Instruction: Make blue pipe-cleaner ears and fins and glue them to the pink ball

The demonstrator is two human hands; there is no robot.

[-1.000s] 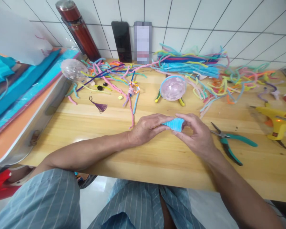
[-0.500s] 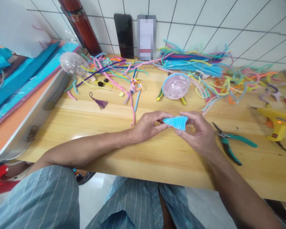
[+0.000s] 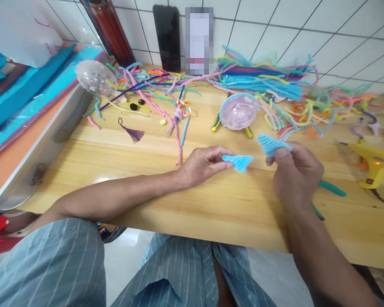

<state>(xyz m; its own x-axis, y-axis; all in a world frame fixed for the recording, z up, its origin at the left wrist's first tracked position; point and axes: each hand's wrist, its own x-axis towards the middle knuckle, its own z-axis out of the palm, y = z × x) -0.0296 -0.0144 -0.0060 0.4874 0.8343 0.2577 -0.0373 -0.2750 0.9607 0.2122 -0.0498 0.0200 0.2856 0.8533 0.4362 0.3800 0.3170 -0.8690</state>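
Between the thumb and fingers of my left hand (image 3: 205, 167) is a small light-blue triangle of pipe cleaner (image 3: 241, 162), its wide end pointing right. My right hand (image 3: 296, 170) pinches a second blue pipe-cleaner triangle (image 3: 270, 145), held a little higher and to the right, apart from the first. Both hands are above the wooden table. Behind them stands a clear plastic dome (image 3: 239, 111) with a blue rim and yellow-green pieces sticking out below. Green-handled pliers (image 3: 333, 188) lie partly hidden under my right hand.
A yellow glue gun (image 3: 371, 162) with a lit switch is at the right. Pipe cleaners (image 3: 259, 85) are heaped along the tiled wall. A purple tassel (image 3: 132, 132), black pompoms (image 3: 133, 107) and another clear dome (image 3: 94, 76) lie left. Two phones lean on the wall, including a black one (image 3: 167, 38).
The two blue triangles, together before, are now apart. My right hand has moved right and up with one, over the pliers; my left hand keeps the other nearly in place.
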